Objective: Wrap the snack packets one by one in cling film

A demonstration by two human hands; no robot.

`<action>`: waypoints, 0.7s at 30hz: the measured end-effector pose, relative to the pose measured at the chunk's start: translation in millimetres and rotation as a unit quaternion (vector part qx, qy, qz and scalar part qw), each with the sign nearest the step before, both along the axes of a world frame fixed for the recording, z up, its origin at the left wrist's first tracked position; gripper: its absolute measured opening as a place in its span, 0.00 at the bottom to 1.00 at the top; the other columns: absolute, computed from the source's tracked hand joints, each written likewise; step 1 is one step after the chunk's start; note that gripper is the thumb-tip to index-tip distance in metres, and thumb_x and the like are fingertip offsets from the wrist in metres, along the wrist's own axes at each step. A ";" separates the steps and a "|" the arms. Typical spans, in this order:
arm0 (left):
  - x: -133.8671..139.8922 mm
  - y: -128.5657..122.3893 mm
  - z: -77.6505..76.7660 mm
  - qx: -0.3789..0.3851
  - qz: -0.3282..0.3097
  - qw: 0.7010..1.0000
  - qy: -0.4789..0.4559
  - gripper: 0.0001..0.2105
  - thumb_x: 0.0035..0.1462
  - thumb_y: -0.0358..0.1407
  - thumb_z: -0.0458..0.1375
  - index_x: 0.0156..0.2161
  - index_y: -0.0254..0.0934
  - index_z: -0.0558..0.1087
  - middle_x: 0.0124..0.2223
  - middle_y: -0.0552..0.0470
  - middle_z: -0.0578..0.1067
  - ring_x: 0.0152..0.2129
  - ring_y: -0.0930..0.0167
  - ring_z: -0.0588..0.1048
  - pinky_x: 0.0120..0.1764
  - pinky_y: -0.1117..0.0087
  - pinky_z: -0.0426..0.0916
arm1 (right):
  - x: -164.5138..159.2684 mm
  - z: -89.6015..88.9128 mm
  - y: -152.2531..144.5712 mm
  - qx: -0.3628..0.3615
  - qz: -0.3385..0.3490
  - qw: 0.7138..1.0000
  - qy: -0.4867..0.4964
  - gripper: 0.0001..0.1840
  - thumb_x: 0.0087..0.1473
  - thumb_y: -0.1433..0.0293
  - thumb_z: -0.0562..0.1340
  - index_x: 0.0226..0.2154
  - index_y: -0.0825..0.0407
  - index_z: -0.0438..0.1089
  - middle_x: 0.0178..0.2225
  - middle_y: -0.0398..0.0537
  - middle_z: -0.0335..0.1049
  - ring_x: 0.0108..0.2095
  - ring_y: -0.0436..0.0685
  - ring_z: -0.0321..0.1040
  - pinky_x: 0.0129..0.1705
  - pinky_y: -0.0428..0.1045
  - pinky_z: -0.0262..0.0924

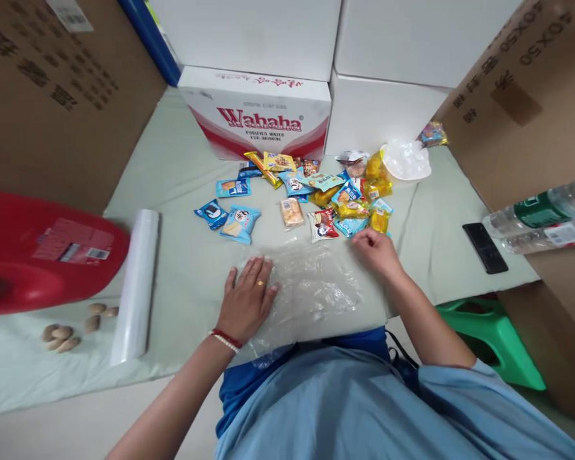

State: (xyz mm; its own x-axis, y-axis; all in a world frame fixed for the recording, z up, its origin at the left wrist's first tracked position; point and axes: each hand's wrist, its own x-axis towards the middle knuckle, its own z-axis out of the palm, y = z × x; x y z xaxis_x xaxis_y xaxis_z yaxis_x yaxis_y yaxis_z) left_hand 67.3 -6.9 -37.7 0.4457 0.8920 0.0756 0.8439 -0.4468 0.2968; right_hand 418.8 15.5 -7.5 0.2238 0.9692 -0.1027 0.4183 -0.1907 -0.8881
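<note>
L hand (pixel 247 299) flat, released, on clear bag (pixel 311 287); R hand (pixel 376 250) pinching bag edge, fingertips hidden; bag outline hard to see.

Left side: red jug (pixel 38 259), white film roll (pixel 137 284), pale nuts (pixel 62 335).
Back: Wahaha carton (pixel 259 115), white boxes (pixel 412 38).
Right side: black phone (pixel 485 248), water bottles (pixel 546 220), green stool (pixel 496 335).

cardboard boxes (pixel 62 96) ring pale table (pixel 182 166)
</note>
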 end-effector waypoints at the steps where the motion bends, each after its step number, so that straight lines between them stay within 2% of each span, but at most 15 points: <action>1: 0.2 7.0 2.1 0.005 0.003 1.000 -0.013 0.27 0.71 0.44 0.43 0.69 0.35 0.63 0.70 0.36 0.64 0.69 0.53 0.60 0.67 0.43 0.53 | 10.1 4.4 2.8 0.013 -0.015 1.000 -0.019 0.15 0.51 0.56 0.64 0.31 0.51 0.73 0.20 0.36 0.58 0.22 0.50 0.52 0.27 0.46 0.48; 3: 0.2 19.8 5.1 0.013 0.009 1.000 -0.025 0.26 0.71 0.43 0.43 0.67 0.35 0.66 0.68 0.37 0.67 0.68 0.54 0.61 0.67 0.44 0.54 | 22.1 16.0 16.3 0.042 -0.020 0.997 -0.064 0.14 0.53 0.56 0.64 0.32 0.51 0.73 0.20 0.37 0.59 0.23 0.51 0.53 0.28 0.47 0.50; 5: 0.0 28.8 4.6 0.008 0.010 1.000 -0.015 0.25 0.71 0.42 0.43 0.66 0.37 0.67 0.68 0.38 0.67 0.68 0.54 0.62 0.67 0.42 0.52 | 21.7 30.1 41.2 0.085 0.004 0.988 -0.130 0.13 0.56 0.58 0.63 0.33 0.51 0.73 0.22 0.39 0.62 0.25 0.52 0.57 0.31 0.48 0.53; 8: 0.8 33.5 -1.9 -0.001 -0.004 1.000 0.012 0.26 0.71 0.42 0.43 0.69 0.38 0.62 0.72 0.38 0.60 0.69 0.54 0.59 0.68 0.36 0.43 | -1.7 48.9 94.7 0.152 0.071 0.953 -0.253 0.10 0.61 0.64 0.60 0.35 0.51 0.74 0.30 0.46 0.70 0.33 0.57 0.65 0.39 0.51 0.59; 10: 1.8 32.6 -6.3 0.001 -0.012 1.000 0.021 0.27 0.71 0.42 0.42 0.71 0.39 0.58 0.73 0.39 0.56 0.71 0.55 0.56 0.68 0.36 0.39 | -28.0 53.5 134.0 0.173 0.135 0.920 -0.326 0.11 0.63 0.67 0.58 0.41 0.53 0.76 0.39 0.54 0.74 0.42 0.63 0.67 0.47 0.56 0.60; 12: 2.4 31.2 -8.3 0.004 -0.015 1.000 0.025 0.27 0.72 0.42 0.42 0.72 0.40 0.57 0.74 0.39 0.55 0.71 0.55 0.56 0.69 0.36 0.37 | -56.4 49.1 169.7 0.176 0.220 0.881 -0.380 0.17 0.62 0.70 0.60 0.52 0.56 0.74 0.51 0.61 0.72 0.52 0.69 0.63 0.56 0.60 0.57; 14: 2.6 30.6 -8.1 0.004 -0.016 1.000 0.026 0.27 0.72 0.42 0.42 0.72 0.40 0.57 0.74 0.39 0.55 0.71 0.55 0.56 0.69 0.36 0.37 | -80.0 38.2 198.0 0.153 0.311 0.839 -0.420 0.29 0.57 0.72 0.65 0.62 0.57 0.67 0.62 0.64 0.63 0.60 0.72 0.56 0.62 0.63 0.52; 16: 2.2 30.7 -7.3 0.003 -0.016 1.000 0.025 0.27 0.72 0.42 0.43 0.72 0.41 0.57 0.74 0.39 0.56 0.71 0.55 0.57 0.69 0.37 0.38 | -92.2 26.3 217.8 0.111 0.366 0.809 -0.446 0.33 0.56 0.74 0.66 0.64 0.56 0.66 0.67 0.63 0.58 0.62 0.72 0.53 0.63 0.63 0.51; 18: 1.7 31.1 -7.2 0.004 -0.016 1.000 0.024 0.27 0.72 0.42 0.43 0.72 0.41 0.57 0.74 0.39 0.56 0.71 0.55 0.57 0.69 0.36 0.38 | -89.1 18.5 230.5 0.080 0.366 0.801 -0.467 0.26 0.58 0.74 0.64 0.59 0.57 0.71 0.64 0.63 0.61 0.59 0.71 0.57 0.61 0.62 0.54; 21: 1.0 31.7 -8.1 0.007 -0.018 0.999 0.028 0.27 0.72 0.42 0.44 0.72 0.40 0.56 0.74 0.40 0.55 0.71 0.55 0.56 0.69 0.36 0.39 | -60.5 19.4 241.9 0.069 0.335 0.794 -0.502 0.20 0.59 0.72 0.63 0.54 0.56 0.76 0.59 0.64 0.67 0.57 0.71 0.60 0.58 0.62 0.57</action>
State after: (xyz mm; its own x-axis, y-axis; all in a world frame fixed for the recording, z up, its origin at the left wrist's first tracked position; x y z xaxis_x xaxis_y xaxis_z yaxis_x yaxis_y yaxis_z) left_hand 68.4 24.8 -45.8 0.4822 0.8740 0.0609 0.8422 -0.4815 0.2427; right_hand 358.3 257.4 11.9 -0.4454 0.8916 -0.0811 0.8953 0.4439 -0.0365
